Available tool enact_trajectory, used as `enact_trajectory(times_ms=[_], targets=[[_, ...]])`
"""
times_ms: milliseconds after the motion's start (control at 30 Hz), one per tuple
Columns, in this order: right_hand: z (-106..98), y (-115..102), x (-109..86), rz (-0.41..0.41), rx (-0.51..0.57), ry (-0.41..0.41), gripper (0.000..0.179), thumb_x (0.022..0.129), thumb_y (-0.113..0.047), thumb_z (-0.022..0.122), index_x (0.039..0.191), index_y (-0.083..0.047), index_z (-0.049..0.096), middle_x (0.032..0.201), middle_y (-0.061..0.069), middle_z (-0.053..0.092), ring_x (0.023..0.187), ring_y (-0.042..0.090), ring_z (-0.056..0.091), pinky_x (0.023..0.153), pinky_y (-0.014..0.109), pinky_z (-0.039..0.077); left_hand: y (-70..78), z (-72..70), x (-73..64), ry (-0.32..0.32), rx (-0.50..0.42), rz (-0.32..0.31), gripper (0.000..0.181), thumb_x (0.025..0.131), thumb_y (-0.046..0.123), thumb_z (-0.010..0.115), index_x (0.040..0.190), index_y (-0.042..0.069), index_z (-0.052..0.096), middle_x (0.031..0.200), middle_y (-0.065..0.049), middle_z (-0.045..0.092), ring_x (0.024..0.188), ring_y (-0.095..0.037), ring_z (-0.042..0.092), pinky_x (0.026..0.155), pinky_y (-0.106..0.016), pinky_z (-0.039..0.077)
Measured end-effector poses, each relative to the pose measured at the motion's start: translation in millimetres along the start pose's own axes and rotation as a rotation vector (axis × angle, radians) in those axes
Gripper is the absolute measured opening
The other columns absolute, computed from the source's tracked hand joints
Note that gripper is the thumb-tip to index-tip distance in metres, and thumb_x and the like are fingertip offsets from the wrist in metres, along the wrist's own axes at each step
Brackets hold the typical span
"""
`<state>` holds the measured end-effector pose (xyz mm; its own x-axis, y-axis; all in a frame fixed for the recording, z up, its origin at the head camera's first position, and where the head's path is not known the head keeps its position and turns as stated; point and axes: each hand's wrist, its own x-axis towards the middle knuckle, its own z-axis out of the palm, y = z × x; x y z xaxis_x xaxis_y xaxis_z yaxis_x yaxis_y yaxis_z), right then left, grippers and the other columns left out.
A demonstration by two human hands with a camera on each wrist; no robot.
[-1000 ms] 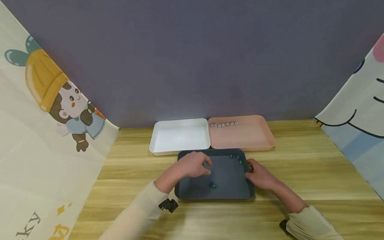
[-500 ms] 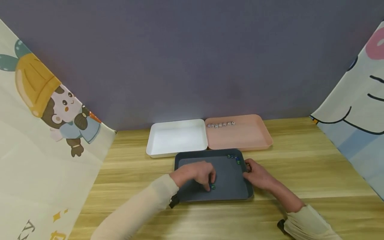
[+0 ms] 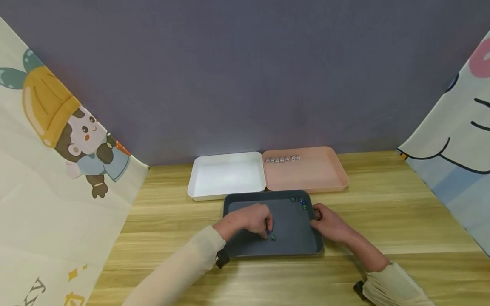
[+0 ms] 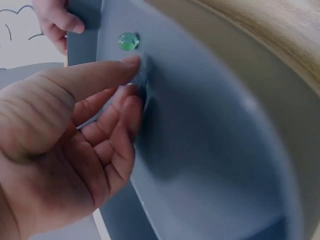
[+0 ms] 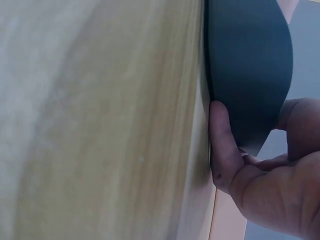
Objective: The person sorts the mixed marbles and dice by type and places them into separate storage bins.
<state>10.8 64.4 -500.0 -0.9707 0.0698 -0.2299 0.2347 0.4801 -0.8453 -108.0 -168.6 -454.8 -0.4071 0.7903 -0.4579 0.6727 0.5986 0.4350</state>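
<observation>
My left hand (image 3: 255,219) reaches low into the dark grey tray (image 3: 292,229), thumb and fingertips pinching a blue marble (image 3: 269,231) close over the tray floor. In the left wrist view the fingers mostly hide that marble. Just beyond the thumb tip lies a green glass marble (image 4: 128,41), apart from the hand. Several more blue and green marbles (image 3: 304,207) sit in the tray's far right corner. My right hand (image 3: 332,224) grips the tray's right wall, thumb over the rim and a finger (image 5: 223,135) against the outside near the tabletop.
Behind the dark tray stand a white tray (image 3: 226,175) on the left and a pink tray (image 3: 310,176) on the right, side by side. Several small white dice (image 3: 282,160) line the pink tray's back left. A grey wall panel (image 3: 245,76) rises behind the wooden table (image 3: 383,204).
My left hand has come down and right to the pair of marbles and closed its fingertips on the blue one, which is now apart from the green one. My right hand keeps its grip.
</observation>
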Motion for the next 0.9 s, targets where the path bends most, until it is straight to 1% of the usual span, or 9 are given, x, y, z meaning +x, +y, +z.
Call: enact_trajectory(times_ms=[67,133,267,367,433,533,667,767,900], targets=[[-0.5,0.4,0.0,-0.004,0.013,-0.004,0.036,0.092,-0.003,0.055,0.125,0.007,0.045,0.089,0.011,0.045,0.072,0.022,0.046,0.06,0.035,0.04,-2.1,-2.4,0.3,0.027,-0.04,0.028,0.013,0.08,0.013,0.082,0.089,0.017,0.073,0.08,0.012,0.062,0.07,-0.004,0.058,0.06,-0.021,0.049],[-0.7,1.3,-0.1,-0.01,0.024,-0.006,0.036,0.092,-0.003,0.055,0.125,0.007,0.046,0.087,0.01,0.046,0.071,0.022,0.046,0.06,0.034,0.039,-4.4,-5.1,0.4,0.067,-0.083,0.073,0.014,0.082,0.013,0.08,0.093,0.015,0.073,0.081,0.011,0.063,0.071,-0.002,0.059,0.061,-0.02,0.049],[0.4,3.4,0.1,-0.019,0.046,-0.028,0.034,0.093,-0.003,0.055,0.125,0.005,0.047,0.085,0.01,0.044,0.066,0.02,0.042,0.059,0.033,0.037,-7.0,-12.5,-4.7,0.153,-0.185,0.159,0.017,0.085,0.013,0.077,0.102,0.009,0.073,0.085,0.01,0.064,0.076,-0.001,0.059,0.065,-0.019,0.05],[2.2,4.6,1.1,-0.031,0.057,-0.049,0.033,0.094,-0.004,0.054,0.125,0.004,0.048,0.083,0.009,0.043,0.064,0.019,0.04,0.058,0.032,0.036,-7.0,-17.9,-13.9,0.212,-0.268,0.175,0.021,0.087,0.011,0.074,0.107,0.005,0.072,0.087,0.008,0.064,0.079,-0.003,0.059,0.067,-0.021,0.051],[3.2,5.0,1.9,-0.038,0.064,-0.048,0.032,0.094,-0.004,0.055,0.124,0.004,0.049,0.082,0.009,0.042,0.063,0.019,0.04,0.058,0.032,0.036,-6.4,-21.0,-20.5,0.263,-0.297,0.179,0.022,0.088,0.012,0.074,0.108,0.006,0.071,0.088,0.008,0.063,0.08,-0.004,0.06,0.069,-0.021,0.051],[3.4,6.0,2.9,-0.043,0.067,-0.032,0.03,0.093,-0.005,0.056,0.122,0.003,0.05,0.081,0.009,0.043,0.062,0.02,0.041,0.057,0.033,0.036,-3.7,-25.0,-30.6,0.359,-0.317,0.195,0.021,0.088,0.015,0.074,0.107,0.009,0.072,0.088,0.009,0.063,0.081,-0.004,0.06,0.07,-0.021,0.051],[1.7,7.0,3.0,-0.038,0.057,-0.026,0.032,0.094,-0.006,0.057,0.124,0.003,0.049,0.081,0.009,0.043,0.061,0.02,0.041,0.056,0.033,0.036,-0.1,-26.7,-43.9,0.501,-0.344,0.222,0.016,0.086,0.018,0.076,0.101,0.015,0.073,0.088,0.009,0.065,0.08,-0.004,0.06,0.07,-0.023,0.051],[0.2,6.9,2.6,-0.029,0.055,-0.026,0.035,0.094,-0.006,0.056,0.127,0.003,0.048,0.083,0.009,0.043,0.063,0.02,0.042,0.058,0.033,0.037,2.4,-26.7,-54.1,0.616,-0.368,0.26,0.014,0.085,0.019,0.078,0.098,0.017,0.073,0.088,0.005,0.066,0.079,-0.005,0.059,0.069,-0.026,0.051],[-1.9,5.7,1.1,-0.01,0.074,-0.026,0.037,0.095,-0.007,0.056,0.129,0.004,0.046,0.086,0.01,0.044,0.065,0.021,0.043,0.059,0.034,0.038,4.6,-26.4,-65.0,0.749,-0.364,0.318,0.013,0.083,0.019,0.08,0.095,0.019,0.074,0.085,0.007,0.065,0.076,-0.006,0.058,0.068,-0.028,0.051]])
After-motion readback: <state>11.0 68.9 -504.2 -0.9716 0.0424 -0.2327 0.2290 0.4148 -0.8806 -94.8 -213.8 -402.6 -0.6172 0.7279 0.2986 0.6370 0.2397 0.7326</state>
